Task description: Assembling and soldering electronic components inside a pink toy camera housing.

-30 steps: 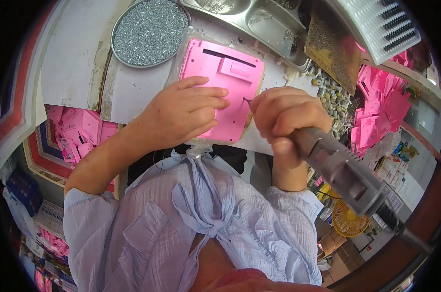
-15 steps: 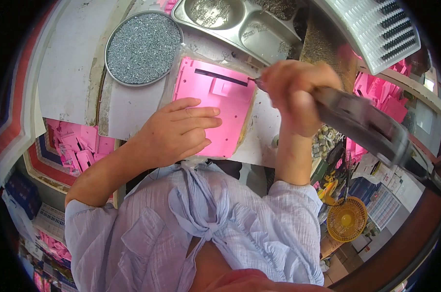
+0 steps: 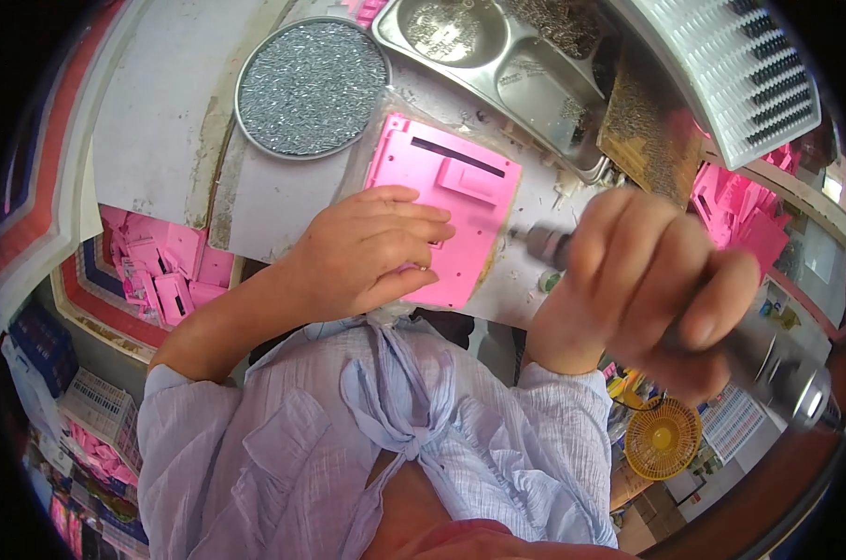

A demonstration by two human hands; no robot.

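Observation:
A pink plastic panel (image 3: 421, 182) with a long dark slot and a raised block lies on a clear plastic bag on the bench. My left hand (image 3: 371, 245) rests on its near left part, fingers stretched out over the surface. My right hand (image 3: 651, 271) is wrapped round a dark electric screwdriver (image 3: 782, 373), held slantwise to the right of the panel. Its bit is blurred and points at the panel's right half, near a small hole; whether it touches cannot be made out.
A round tray of small metal screws (image 3: 311, 89) stands behind the panel on the left. Farther right is a metal compartment tray (image 3: 488, 70) with small metal parts. Pink parts (image 3: 166, 266) fill a bin at left; a white ribbed tray (image 3: 731, 75) overhangs the back right.
The screwdriver has come away from the panel's far right corner and moved nearer to me. The whole view has shifted, so the bench appears farther right. My left hand stays on the panel.

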